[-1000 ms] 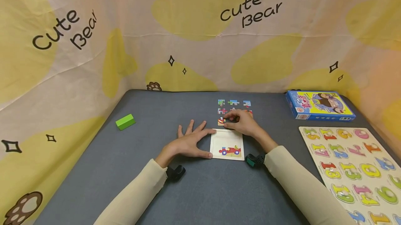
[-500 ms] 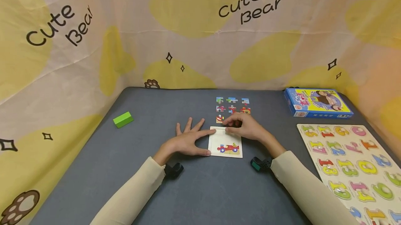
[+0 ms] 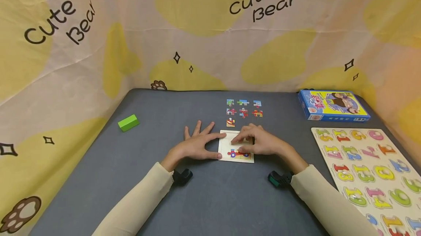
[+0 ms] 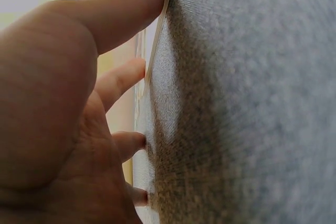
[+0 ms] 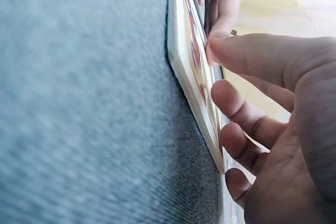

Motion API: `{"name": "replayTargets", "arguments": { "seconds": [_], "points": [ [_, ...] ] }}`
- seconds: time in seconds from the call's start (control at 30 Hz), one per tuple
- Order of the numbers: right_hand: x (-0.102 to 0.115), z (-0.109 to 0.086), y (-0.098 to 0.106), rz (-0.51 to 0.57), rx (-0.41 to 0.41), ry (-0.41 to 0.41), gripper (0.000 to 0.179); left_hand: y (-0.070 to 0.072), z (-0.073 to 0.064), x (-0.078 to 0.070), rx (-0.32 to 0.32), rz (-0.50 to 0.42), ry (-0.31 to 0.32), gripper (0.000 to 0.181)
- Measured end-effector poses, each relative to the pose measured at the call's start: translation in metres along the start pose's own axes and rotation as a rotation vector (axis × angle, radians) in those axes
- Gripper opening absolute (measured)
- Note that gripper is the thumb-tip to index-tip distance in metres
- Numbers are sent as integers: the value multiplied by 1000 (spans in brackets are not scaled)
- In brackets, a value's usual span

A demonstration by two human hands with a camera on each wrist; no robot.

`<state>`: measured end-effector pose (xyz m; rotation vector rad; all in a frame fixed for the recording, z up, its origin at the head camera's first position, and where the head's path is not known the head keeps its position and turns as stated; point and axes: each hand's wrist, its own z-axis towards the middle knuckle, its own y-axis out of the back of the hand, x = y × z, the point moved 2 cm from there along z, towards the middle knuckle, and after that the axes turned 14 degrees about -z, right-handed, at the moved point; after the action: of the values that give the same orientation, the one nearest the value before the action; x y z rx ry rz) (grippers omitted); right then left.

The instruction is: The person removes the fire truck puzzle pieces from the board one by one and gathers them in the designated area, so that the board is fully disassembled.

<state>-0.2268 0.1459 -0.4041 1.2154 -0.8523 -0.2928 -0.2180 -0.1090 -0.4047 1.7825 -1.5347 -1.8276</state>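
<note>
A small pale puzzle tray [image 3: 227, 143] lies on the table, with joined puzzle pieces showing a red truck [image 3: 234, 153] along its lower right. My left hand [image 3: 194, 147] is spread beside it, thumb and index finger touching its left edge; the left wrist view shows them against the tray rim [image 4: 156, 38]. Over the tray's right part is my right hand [image 3: 260, 141]. Its thumb [image 5: 252, 56] reaches the truck pieces, with the other fingers loosely bent. No piece shows between these fingers, though the index fingertip is hidden in the right wrist view.
Several loose puzzle pieces [image 3: 243, 112] lie in rows beyond the tray. A green block [image 3: 128, 122] is at the left. On the right are a blue puzzle box [image 3: 333, 106] and a wooden number board [image 3: 363, 163]. A printed curtain [image 3: 197, 27] borders the table.
My right hand has left the loose pieces and moved nearer, over the tray. The bottom-left loose piece stays in its place. The left hand has kept to the tray's edge.
</note>
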Motion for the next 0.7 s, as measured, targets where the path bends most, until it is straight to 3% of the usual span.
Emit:
{"name": "replayTargets", "arguments": {
  "seconds": [0.7],
  "points": [
    [12,-8,-2,-60,93,17,45,2,0,-3,-2,-1,11,73]
  ]
}}
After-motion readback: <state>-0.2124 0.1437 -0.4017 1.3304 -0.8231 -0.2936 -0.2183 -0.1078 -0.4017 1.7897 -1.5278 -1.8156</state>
